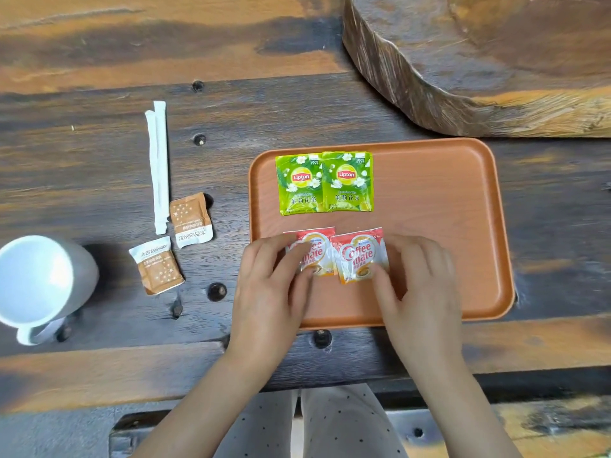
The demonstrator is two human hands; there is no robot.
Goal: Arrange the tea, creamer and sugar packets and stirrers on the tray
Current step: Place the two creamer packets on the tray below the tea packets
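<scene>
Head view showed two green tea packets (324,182) on the orange plastic tray (446,200) — both hands, left (269,285) and right (420,285), fingers spread, pressing red-and-white creamer packets (335,254); brown sugar packets (172,242) and white wrapped stirrers (157,166) waited left of them on the tabletop.

The left hand (271,285) hides part of the left creamer packet (319,256).

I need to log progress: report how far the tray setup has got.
Done: two green tea packets lie side by side on the tray. In hand: the left hand and right hand are lining up two creamer packets below them. Left: two brown sugar packets and the wrapped stirrers sit on the table, off the tray.
</scene>
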